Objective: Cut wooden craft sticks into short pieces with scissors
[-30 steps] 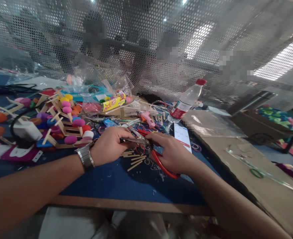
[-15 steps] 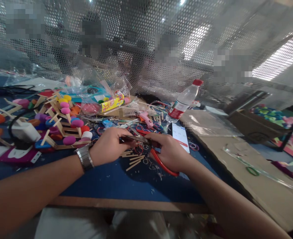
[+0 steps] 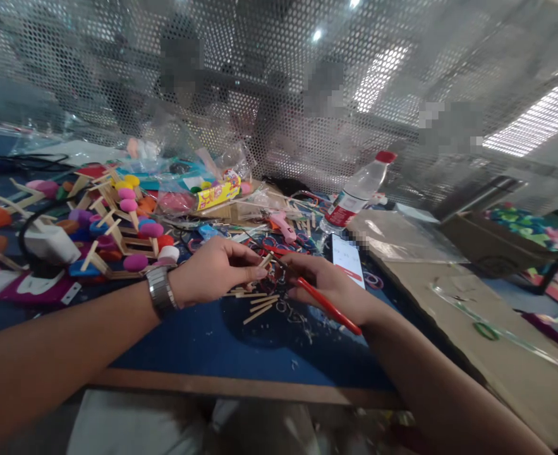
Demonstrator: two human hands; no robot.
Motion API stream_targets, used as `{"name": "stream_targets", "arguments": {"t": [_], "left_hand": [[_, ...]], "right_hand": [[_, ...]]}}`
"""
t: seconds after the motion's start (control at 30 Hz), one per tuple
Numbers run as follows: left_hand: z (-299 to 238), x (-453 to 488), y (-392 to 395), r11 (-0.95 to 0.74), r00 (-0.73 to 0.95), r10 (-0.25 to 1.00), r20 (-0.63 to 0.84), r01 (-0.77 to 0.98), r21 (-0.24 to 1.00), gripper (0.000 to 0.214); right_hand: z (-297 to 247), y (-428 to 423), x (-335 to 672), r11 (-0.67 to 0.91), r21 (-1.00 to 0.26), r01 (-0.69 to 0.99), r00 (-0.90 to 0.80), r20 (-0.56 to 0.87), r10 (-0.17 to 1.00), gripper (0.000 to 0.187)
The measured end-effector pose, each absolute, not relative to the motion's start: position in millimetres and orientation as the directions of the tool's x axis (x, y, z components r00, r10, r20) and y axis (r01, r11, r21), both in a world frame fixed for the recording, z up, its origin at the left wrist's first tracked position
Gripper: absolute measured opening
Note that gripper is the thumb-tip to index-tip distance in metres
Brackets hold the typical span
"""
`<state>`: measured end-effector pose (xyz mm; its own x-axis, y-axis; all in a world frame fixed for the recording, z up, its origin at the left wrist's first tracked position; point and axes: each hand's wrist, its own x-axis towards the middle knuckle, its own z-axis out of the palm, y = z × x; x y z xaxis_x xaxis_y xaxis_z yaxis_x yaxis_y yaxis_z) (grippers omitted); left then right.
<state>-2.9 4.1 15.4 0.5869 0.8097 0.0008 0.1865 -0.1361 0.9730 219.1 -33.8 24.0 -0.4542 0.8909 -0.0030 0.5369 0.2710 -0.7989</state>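
Between the thumb and fingers of my left hand (image 3: 217,270) is a short wooden stick (image 3: 266,260), its end pointing up and right. My right hand (image 3: 328,284) is closed around red-handled pliers (image 3: 328,306); their dark jaws are close to the stick, and I cannot tell whether they touch it. Cut wooden sticks (image 3: 261,308) lie on the blue table below my hands, with pale curled scraps (image 3: 300,322) beside them. A phone (image 3: 347,259) with a lit screen lies just behind my right hand.
Wooden frames with coloured discs (image 3: 127,243) crowd the left side near a white plug (image 3: 51,243). Behind my hands are a pink glue gun (image 3: 283,226), a yellow packet (image 3: 218,192) and a leaning plastic bottle (image 3: 357,193). Cardboard (image 3: 430,294) covers the right side.
The pliers' head has drawn back to the right from my left hand, and their handle has turned. The short stick now shows at my left fingertips. The view has shifted slightly.
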Motion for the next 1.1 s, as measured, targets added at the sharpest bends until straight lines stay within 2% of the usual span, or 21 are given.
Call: {"name": "stream_targets", "arguments": {"t": [0.13, 0.3, 0.47, 0.6, 0.73, 0.87, 1.0, 1.1], "left_hand": [[16, -2, 2, -0.081, 0.592, 0.806, -0.019, 0.142, 0.987, 0.013], [17, -2, 1, -0.081, 0.601, 0.799, -0.011, 0.126, 0.989, 0.015], [18, -1, 1, -0.031, 0.613, 0.789, -0.036, 0.098, 0.995, 0.012], [15, -3, 1, -0.165, 0.603, 0.797, 0.035, 0.162, 0.973, 0.013], [11, -5, -2, -0.425, 0.657, 0.743, 0.132, 0.31, 0.85, 0.009], [9, -6, -4, -0.694, 0.768, 0.616, 0.175, 0.423, 0.583, 0.011], [8, -7, -3, -0.736, 0.781, 0.606, 0.152, 0.479, 0.478, 0.01], [13, -7, -3, -0.696, 0.717, 0.669, 0.193, 0.515, 0.5, 0.022]], "right_hand": [[24, -35, 221, 0.236, -0.847, 0.477, -0.477, -0.024, 0.879, 0.02], [24, -36, 222, 0.204, -0.853, 0.48, -0.473, -0.056, 0.879, 0.021], [22, -35, 222, 0.2, -0.87, 0.451, -0.464, -0.036, 0.885, 0.026], [20, -33, 224, 0.203, -0.877, 0.435, -0.401, 0.014, 0.916, 0.032], [19, -31, 225, 0.171, -0.922, 0.348, -0.349, 0.041, 0.936, 0.025], [18, -31, 222, 0.16, -0.947, 0.278, -0.382, 0.044, 0.923, 0.024], [17, -33, 217, 0.197, -0.92, 0.34, -0.356, 0.069, 0.932, 0.023], [16, -33, 216, 0.25, -0.863, 0.438, -0.295, 0.125, 0.947, 0.022]]}}
